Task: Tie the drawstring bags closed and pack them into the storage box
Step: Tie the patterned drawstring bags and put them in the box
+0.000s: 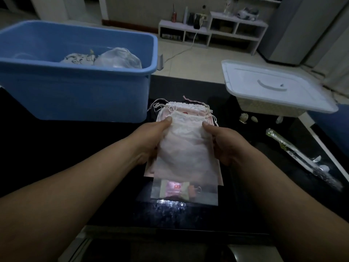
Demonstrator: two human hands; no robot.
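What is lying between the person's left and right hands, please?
In the head view, a white drawstring bag fills the gap: the left hand and right hand grip its sides, over a stack of other bags.

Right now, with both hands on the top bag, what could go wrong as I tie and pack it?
1. Loose cords of the pile underneath bunch beside the mouth of the white bag; lifting may snag them and drag the pile.
2. Left hand and right hand grip its sides, not its strings; tipped toward the blue box untied, it could spill.
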